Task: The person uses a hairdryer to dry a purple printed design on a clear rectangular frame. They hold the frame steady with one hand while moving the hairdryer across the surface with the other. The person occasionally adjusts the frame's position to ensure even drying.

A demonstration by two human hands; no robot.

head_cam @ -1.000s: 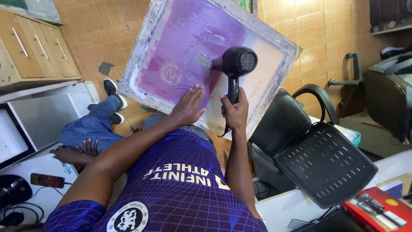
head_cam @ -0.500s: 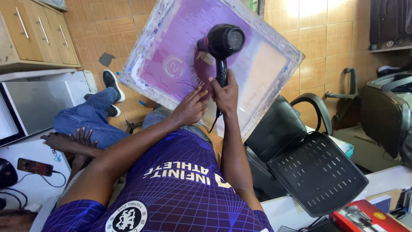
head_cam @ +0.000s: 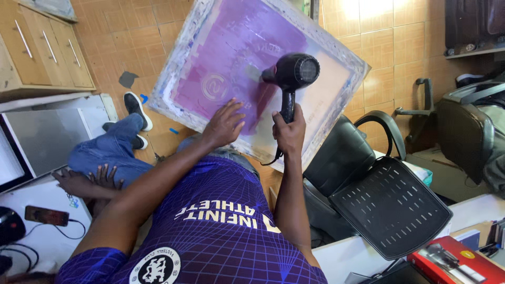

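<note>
Two hands at a purple-coated printing screen, one flat on the mesh, one holding a dryer over it.

Leftmost of the pair, the left hand (head_cam: 225, 123) lies open with fingers spread, palm pressed on the lower part of the printing screen (head_cam: 231, 68), whose pale frame tilts so its long side runs from upper left down toward lower right. Just to its right, the right hand (head_cam: 289, 131) is closed around the upright handle of a black hair dryer (head_cam: 292, 73); the dryer's barrel sits above that fist and points left, across the mesh toward the area above the left hand. Farther right, apart from both hands, stands a black office chair (head_cam: 386, 202).
</note>
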